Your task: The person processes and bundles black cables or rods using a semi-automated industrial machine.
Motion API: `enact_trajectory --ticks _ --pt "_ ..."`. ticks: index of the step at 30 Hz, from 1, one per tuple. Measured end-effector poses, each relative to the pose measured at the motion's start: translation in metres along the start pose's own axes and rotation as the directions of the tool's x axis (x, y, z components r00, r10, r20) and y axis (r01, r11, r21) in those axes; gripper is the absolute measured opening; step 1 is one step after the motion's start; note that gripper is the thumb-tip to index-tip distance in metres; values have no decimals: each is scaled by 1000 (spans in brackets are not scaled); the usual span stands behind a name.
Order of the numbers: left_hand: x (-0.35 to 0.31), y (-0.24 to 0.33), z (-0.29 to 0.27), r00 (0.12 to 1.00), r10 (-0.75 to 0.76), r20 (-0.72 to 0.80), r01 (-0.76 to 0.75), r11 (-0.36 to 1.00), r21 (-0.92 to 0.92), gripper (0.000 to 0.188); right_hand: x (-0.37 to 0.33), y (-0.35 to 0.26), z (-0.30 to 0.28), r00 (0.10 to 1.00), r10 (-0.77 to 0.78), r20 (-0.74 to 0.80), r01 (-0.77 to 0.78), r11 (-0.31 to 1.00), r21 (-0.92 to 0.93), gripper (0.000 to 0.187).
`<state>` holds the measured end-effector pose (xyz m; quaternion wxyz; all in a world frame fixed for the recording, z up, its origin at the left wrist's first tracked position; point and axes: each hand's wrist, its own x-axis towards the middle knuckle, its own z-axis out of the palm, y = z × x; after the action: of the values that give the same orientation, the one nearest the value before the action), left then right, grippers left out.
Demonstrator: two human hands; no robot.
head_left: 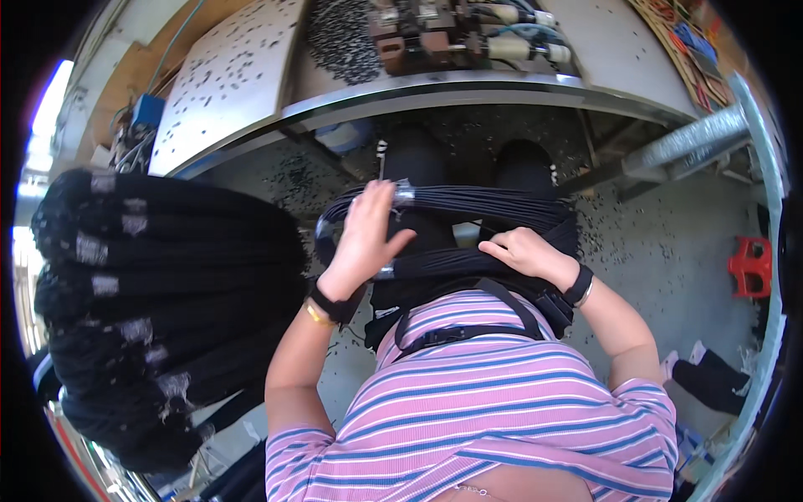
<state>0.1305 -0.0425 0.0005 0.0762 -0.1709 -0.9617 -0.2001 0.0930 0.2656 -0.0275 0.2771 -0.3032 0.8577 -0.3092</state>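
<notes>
A looped bundle of thin black cords (468,198) lies across my lap, bound in places with clear tape. Over its left end rests my left hand (365,230), open, with the fingers stretched forward near a taped spot and the thumb apart. My right hand (529,251) is on the right part of the loop, its fingers bent over the cords and its thumb pointing left. The undersides of those fingers are hidden. Between the two hands the loop has an opening.
A large pile of taped black cord bundles (167,284) stands at my left. Ahead is a workbench (435,92) with a small machine (427,38) and many small black pieces. More pieces litter the floor. A red stool (750,266) and a metal frame (690,142) are at right.
</notes>
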Motion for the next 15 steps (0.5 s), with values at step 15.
enact_trajectory --ticks 15 --pt "136 92 85 911 238 335 -272 961 58 32 -34 32 22 934 352 -58 -142 516 845 40"
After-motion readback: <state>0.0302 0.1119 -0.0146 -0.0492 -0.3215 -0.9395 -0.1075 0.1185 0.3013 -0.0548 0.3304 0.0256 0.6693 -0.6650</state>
